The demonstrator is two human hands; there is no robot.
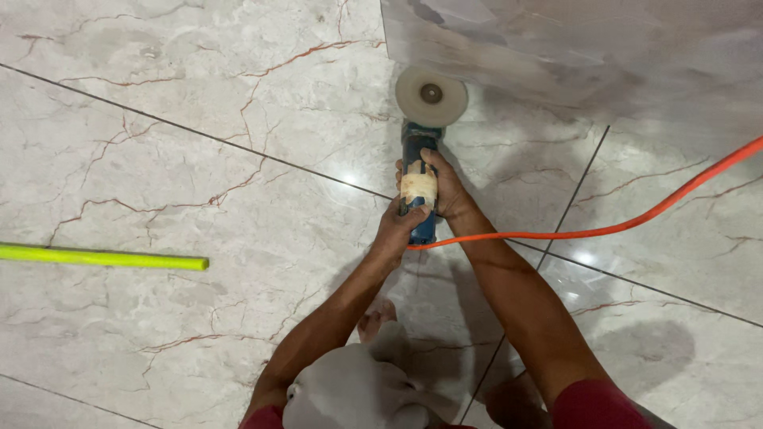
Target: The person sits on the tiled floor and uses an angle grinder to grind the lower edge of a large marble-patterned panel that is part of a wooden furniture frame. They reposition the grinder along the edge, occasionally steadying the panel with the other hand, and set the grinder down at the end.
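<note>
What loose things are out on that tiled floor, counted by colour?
Blue: 1, the angle grinder, held in both the left hand and the right hand.
Orange: 1, the power cord.
Yellow-green: 1, the pole.
Total: 3.

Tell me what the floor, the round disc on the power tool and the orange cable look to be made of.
Floor: polished stone or marble-look tile, judging by the glossy reflections, reddish veins and thin dark joints. Disc: a pale, matte pad, perhaps felt or foam, with a metal hub at its centre; the look leaves it open. Orange cable: smooth rubber or plastic sheathing that bends freely. Both hands grip the blue grinder.
</note>
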